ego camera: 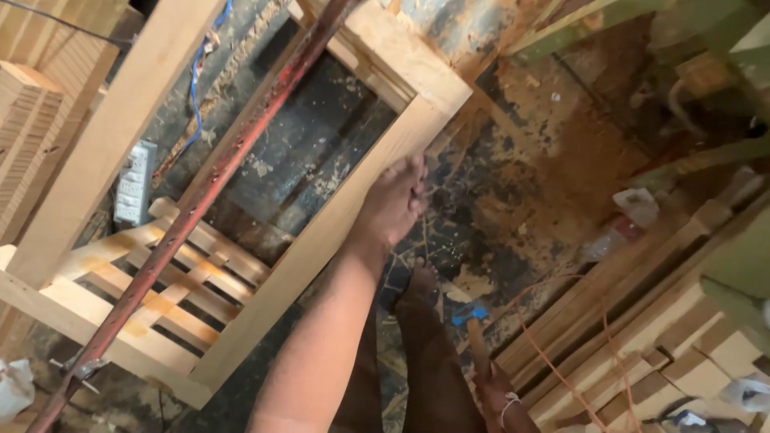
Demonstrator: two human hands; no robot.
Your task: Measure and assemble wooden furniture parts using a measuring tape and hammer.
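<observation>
open frame [241, 160] gap, rusty clamp bar [200, 200] crossing

frame [321, 232] on floor [513, 184] | clamp bar [200, 200] across frame | planks [642, 321] right of frame

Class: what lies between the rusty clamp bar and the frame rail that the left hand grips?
In the head view, dark sawdust-strewn floor shows through the open frame, with pale wooden slats at its lower end.
</observation>
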